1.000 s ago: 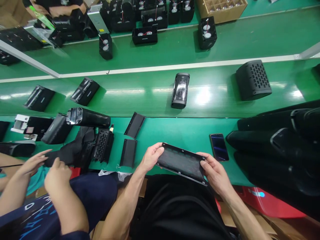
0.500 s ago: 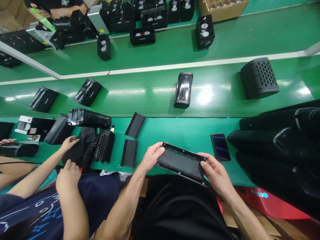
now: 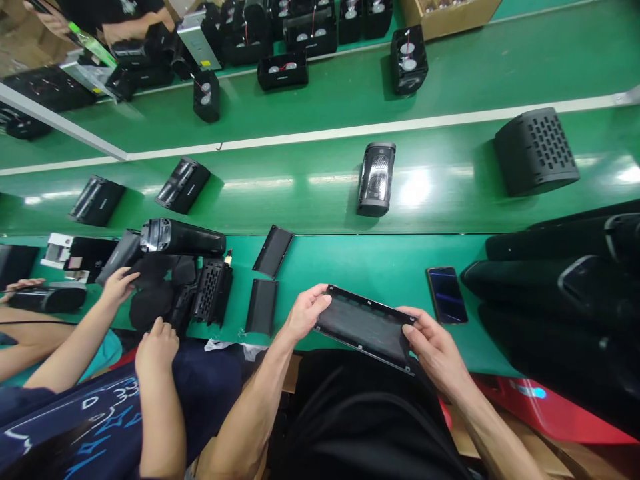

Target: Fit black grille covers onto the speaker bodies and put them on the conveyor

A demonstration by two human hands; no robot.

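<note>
Between my two hands is a black speaker grille panel [image 3: 367, 328], a curved rectangular piece with small light clips or studs along its edges. Its hollow inner side faces up, tilted down to the right, above my lap at the table edge. My left hand [image 3: 307, 312] is closed on its left end, thumb on top. At the right end my right hand [image 3: 427, 337] grips the corner, thumb over the inside. Two similar black panels, one upper [image 3: 273, 251] and one lower [image 3: 261, 306], lie on the green table left of my hands.
A phone [image 3: 447, 295] lies right of my hands, beside large dark speaker bodies [image 3: 560, 287]. Beyond, a green conveyor [image 3: 280, 200] carries a glossy speaker [image 3: 377, 179] and a perforated one [image 3: 537, 152]. At left, a co-worker's hands [image 3: 157, 350] are near black parts.
My hands and the panel stay nearly still. Speakers on the near conveyor have shifted right, while those on the far one drift slightly left. The co-worker's hands at left have moved among the black parts.
</note>
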